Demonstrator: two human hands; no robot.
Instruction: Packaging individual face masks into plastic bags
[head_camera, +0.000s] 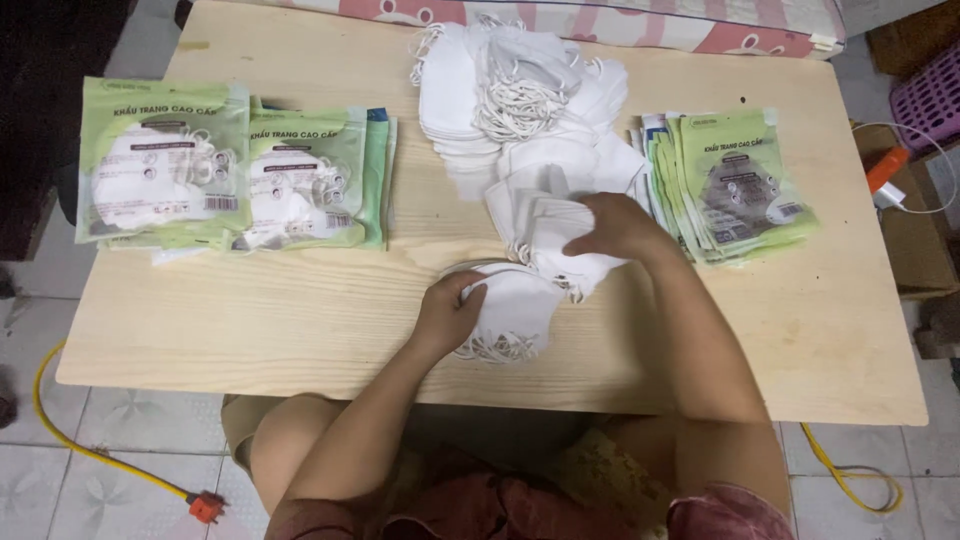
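a pale wooden table carried a heap of white masks, two green packed bags on the left, a stack of flat green bags on the right.

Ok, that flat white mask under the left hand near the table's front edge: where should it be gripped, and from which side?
Judging by its pose, take the white mask at its folded right edge, coming from the right. It lies flat, the left hand covers its left side, and its ear loops trail toward the front edge, where they could snag.
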